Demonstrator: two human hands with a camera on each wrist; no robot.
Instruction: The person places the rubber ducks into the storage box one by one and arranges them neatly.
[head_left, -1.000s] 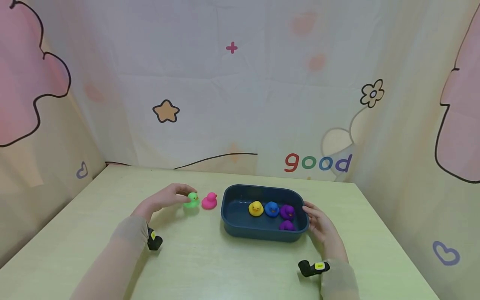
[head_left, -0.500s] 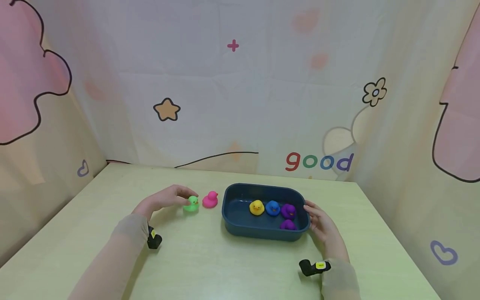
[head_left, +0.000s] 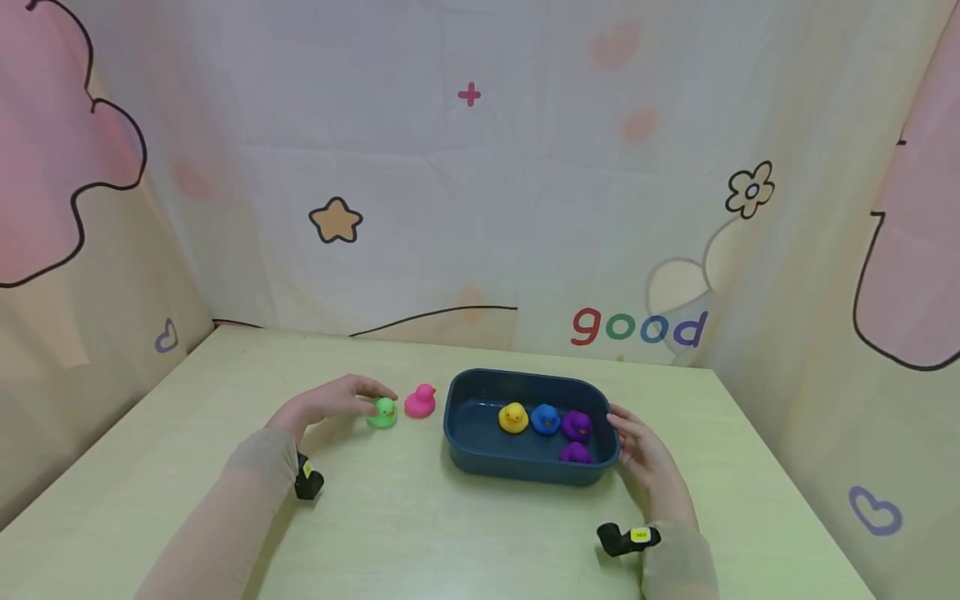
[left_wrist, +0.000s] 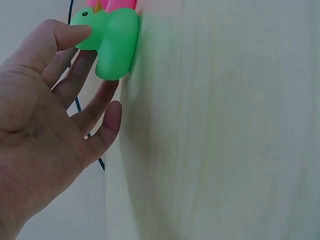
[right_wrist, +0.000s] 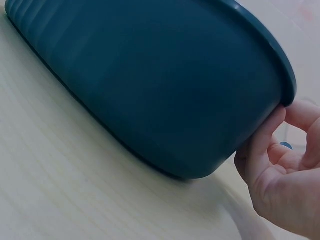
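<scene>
In the head view my left hand [head_left: 337, 398] pinches a green rubber duck [head_left: 383, 413] on the table, left of a pink rubber duck [head_left: 420, 402]. The left wrist view shows the thumb against the head of the green duck [left_wrist: 120, 40], with fingers behind it. My right hand [head_left: 647, 450] holds the right end of a dark blue plastic bin [head_left: 517, 468]. Seen from the right wrist, its thumb and fingers are at the bin's end [right_wrist: 165, 85], just under the rim. Inside the bin sit a yellow duck [head_left: 513, 418], a blue duck [head_left: 545, 420] and two purple ducks [head_left: 577, 426].
The pale wooden table [head_left: 450, 542] runs back to a printed cloth backdrop [head_left: 420, 233], with more cloth at both sides. Black wrist cameras are strapped over both sleeves.
The green duck has turned in my left hand, from facing right to facing more toward me, and shifted slightly nearer. My right hand and the bin stay in place.
</scene>
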